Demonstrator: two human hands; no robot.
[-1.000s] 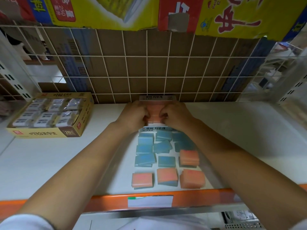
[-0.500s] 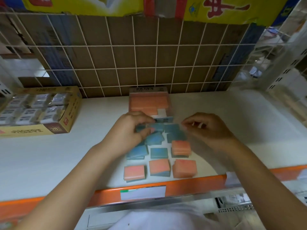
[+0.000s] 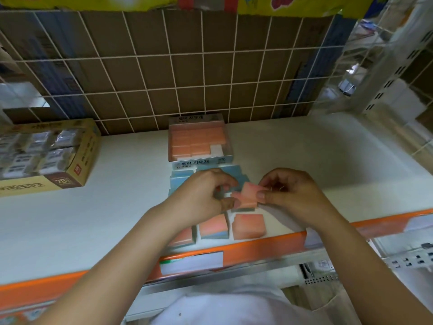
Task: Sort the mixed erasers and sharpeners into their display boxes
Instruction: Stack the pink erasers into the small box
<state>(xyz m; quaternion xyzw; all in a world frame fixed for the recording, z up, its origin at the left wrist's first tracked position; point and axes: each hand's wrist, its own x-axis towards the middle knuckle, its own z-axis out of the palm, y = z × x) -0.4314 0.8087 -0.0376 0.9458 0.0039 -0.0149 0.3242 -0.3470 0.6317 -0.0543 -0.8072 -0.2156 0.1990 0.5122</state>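
Shelf [image 3: 293,160] room lies wide and white to the right of our hands and between the two boxes; its orange lip [image 3: 269,242] runs along the front, and a wire grid [image 3: 187,78] closes the back. Our left hand [image 3: 201,195] and right hand [image 3: 290,195] meet just above the loose pile, and both pinch one pink eraser [image 3: 248,195] by its opposite ends, thumb and fingertips curled onto it, so that it is held tilted, clear of the shelf. Blue erasers [image 3: 182,181] lie under and behind our hands, touching the near wall of the clear box [image 3: 199,161]. Three pink erasers [image 3: 248,225] sit close to the lip. The clear box stands against the grid, packed with pink erasers except for a white gap at its front right corner. Far left, a yellow box [image 3: 46,186] holds rows of wrapped erasers.
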